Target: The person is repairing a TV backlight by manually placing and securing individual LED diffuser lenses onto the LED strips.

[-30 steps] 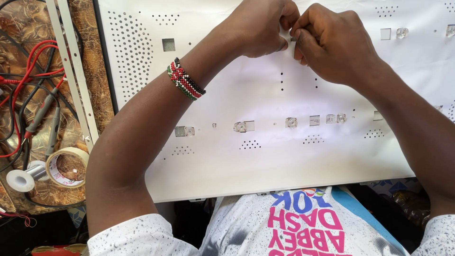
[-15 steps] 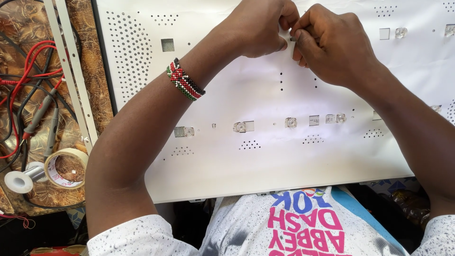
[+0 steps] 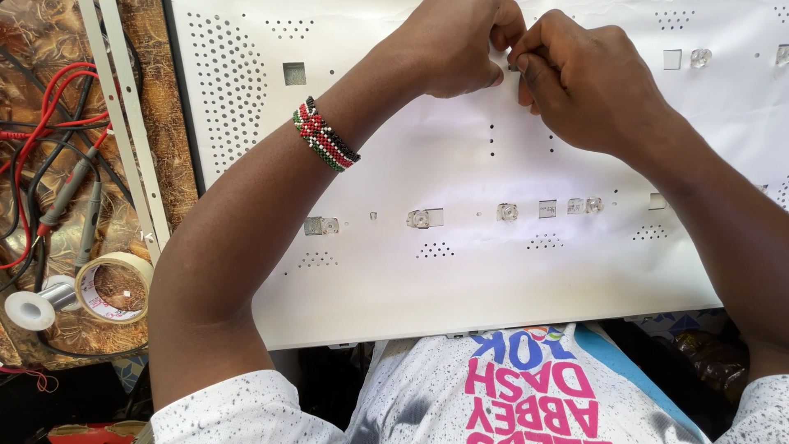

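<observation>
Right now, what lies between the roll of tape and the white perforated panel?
In the head view, two thin pale strips run lengthwise over the brown patterned surface between the tape roll and the white panel. The person's left forearm also crosses near there.

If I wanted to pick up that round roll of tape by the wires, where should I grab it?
Grab the tape roll by its rim, coming from above. It lies flat with its open middle facing up, so fingers could go inside the hole and a thumb outside. Its right side looks freest; a small white spool sits tight against its left.
</observation>
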